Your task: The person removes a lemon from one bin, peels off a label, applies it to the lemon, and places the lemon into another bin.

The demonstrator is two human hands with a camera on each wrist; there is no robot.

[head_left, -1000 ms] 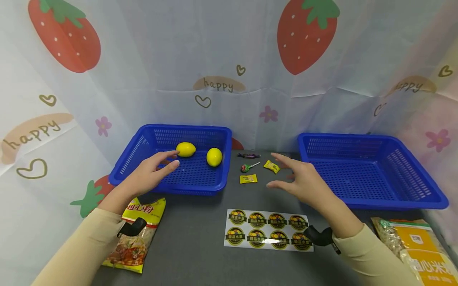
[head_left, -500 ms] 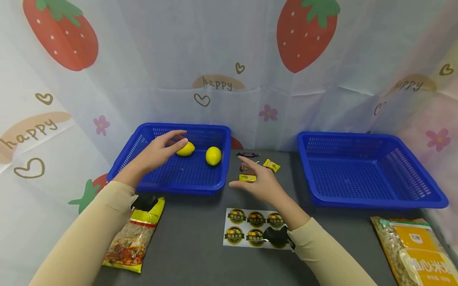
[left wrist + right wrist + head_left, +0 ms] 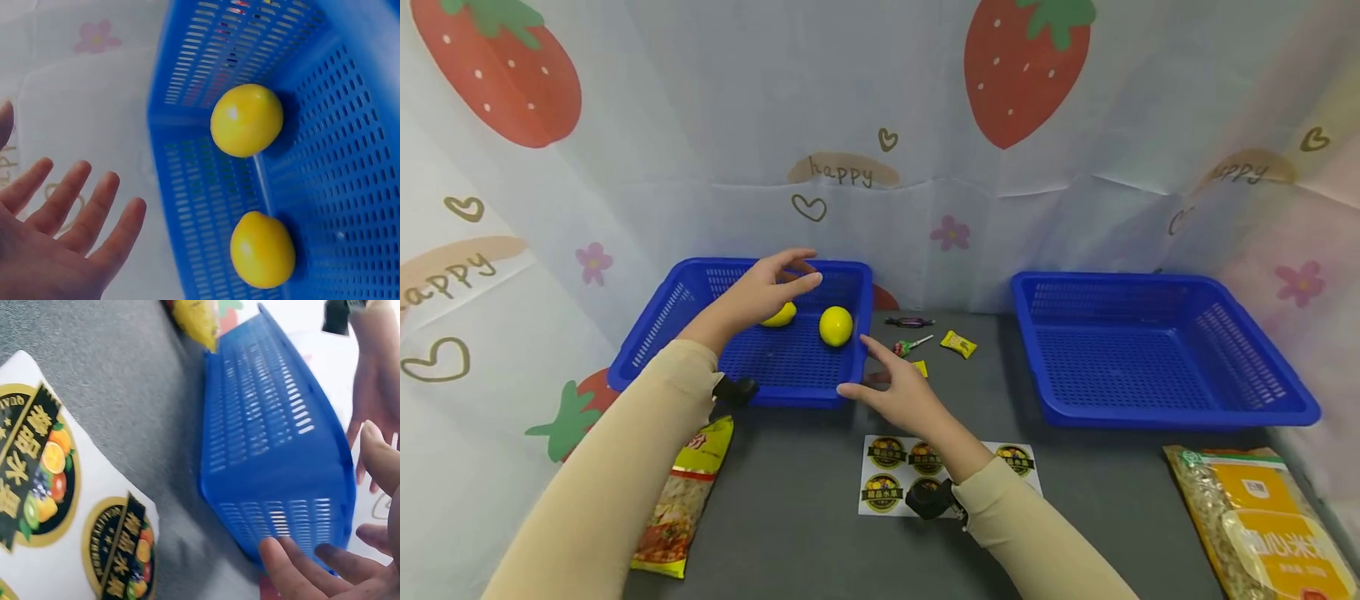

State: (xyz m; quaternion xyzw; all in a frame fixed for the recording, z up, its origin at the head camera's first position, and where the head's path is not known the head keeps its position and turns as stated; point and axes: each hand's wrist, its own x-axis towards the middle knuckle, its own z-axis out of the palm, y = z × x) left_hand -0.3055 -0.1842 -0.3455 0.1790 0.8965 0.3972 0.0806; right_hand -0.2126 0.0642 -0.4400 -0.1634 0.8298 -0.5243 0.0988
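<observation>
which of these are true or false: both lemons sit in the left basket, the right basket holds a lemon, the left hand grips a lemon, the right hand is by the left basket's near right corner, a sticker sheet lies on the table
1. Both lemons sit in the left basket. True.
2. The right basket holds a lemon. False: nothing shows inside it.
3. The left hand grips a lemon. False: it hovers open above them.
4. The right hand is by the left basket's near right corner. True; its fingers are open.
5. A sticker sheet lies on the table. True.
</observation>
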